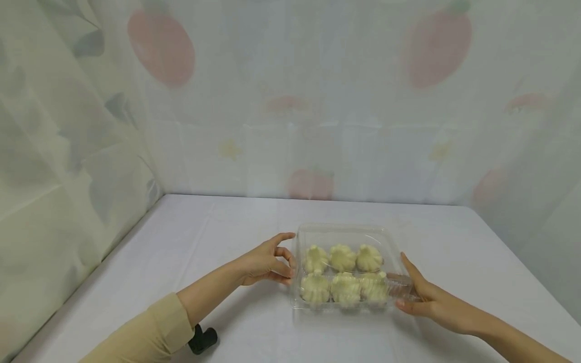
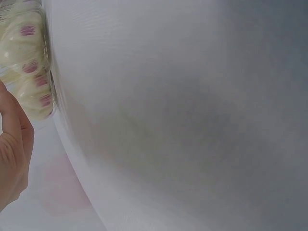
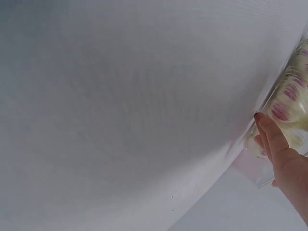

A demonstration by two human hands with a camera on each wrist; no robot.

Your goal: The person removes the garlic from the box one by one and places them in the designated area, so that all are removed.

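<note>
Six pale pleated buns (image 1: 343,275) fill a clear plastic clamshell box (image 1: 345,233) on the white table (image 1: 190,242); left hand (image 1: 265,264) and right hand (image 1: 424,297) touch its sides, fingers relaxed, grasping nothing.

left wrist view: left hand (image 2: 12,149) cut by the left edge, fingertips out of frame; clear container (image 2: 33,62) blurred, only a corner in view. right wrist view: right hand (image 3: 284,159) cut at the lower right; the container's far wall is hidden behind it. head view: black object (image 1: 202,340) partly hidden under the sleeve (image 1: 145,335), identity unclear.
</note>
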